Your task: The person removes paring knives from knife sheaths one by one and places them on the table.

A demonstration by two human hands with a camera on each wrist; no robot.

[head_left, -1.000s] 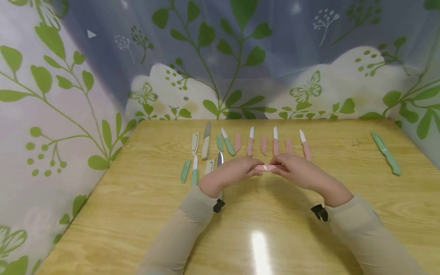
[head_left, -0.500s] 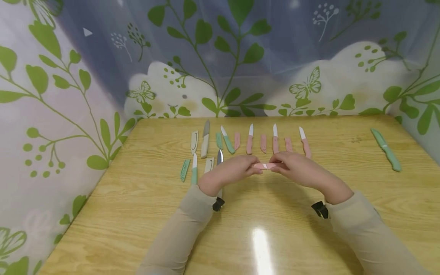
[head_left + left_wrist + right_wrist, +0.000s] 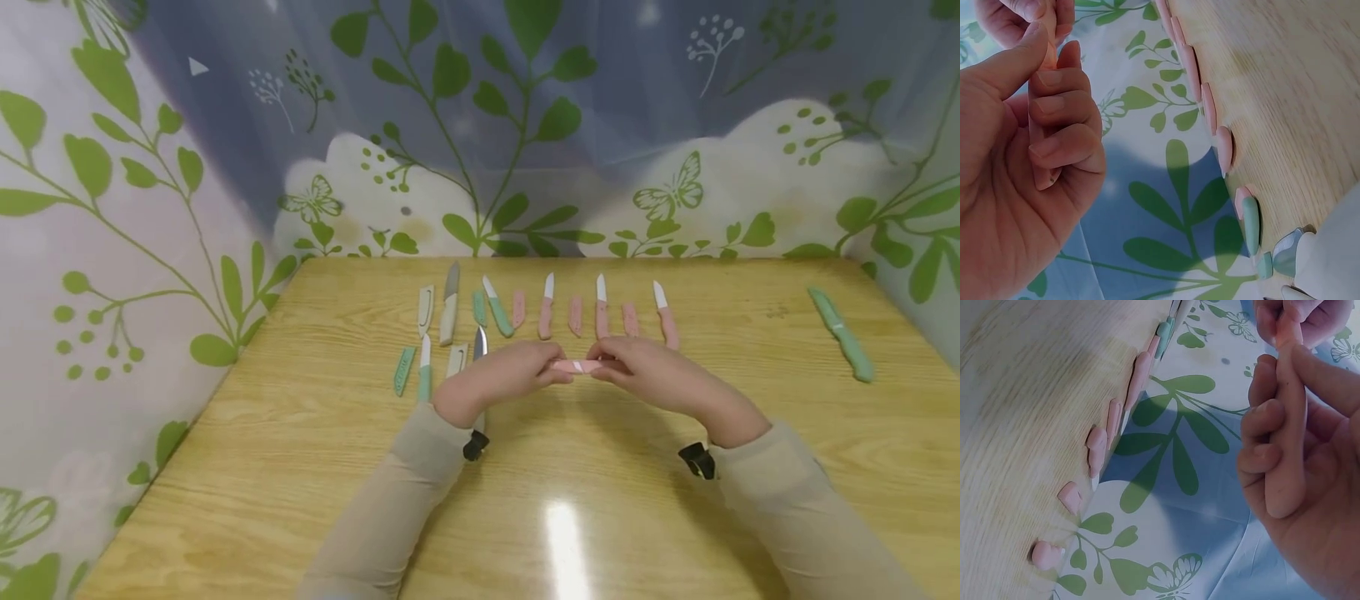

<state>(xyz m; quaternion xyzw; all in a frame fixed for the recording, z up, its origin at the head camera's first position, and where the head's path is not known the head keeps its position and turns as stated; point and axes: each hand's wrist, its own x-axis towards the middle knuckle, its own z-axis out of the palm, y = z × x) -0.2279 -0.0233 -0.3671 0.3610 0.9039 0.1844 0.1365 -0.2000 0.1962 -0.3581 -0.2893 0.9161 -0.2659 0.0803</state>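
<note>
Over the middle of the table, my left hand [image 3: 506, 375] grips a pink knife sheath [image 3: 1040, 147], fingers curled round it. My right hand [image 3: 660, 379] holds a small pink-handled knife [image 3: 1288, 444] by its handle, in line with the sheath. In the head view a short white strip of blade shows between handle and sheath; the rest is hidden inside the sheath and by the fingers. Just beyond the hands lie pink-handled knives [image 3: 546, 317] with white blades and loose pink sheaths [image 3: 575, 317]. My left forearm partly covers a knife with a shiny metal blade [image 3: 481, 343].
To the left on the wooden table [image 3: 300, 467] lie a cream-handled knife [image 3: 448, 317], a cream sheath [image 3: 425, 311], green-handled knives [image 3: 498, 315] and a green sheath [image 3: 404, 372]. A green sheathed knife [image 3: 843, 337] lies far right. A patterned cloth [image 3: 525, 192] hangs behind the table.
Both hands stay nearly still, with the sheath and the knife end to end in them. Only the head view shifts slightly.
</note>
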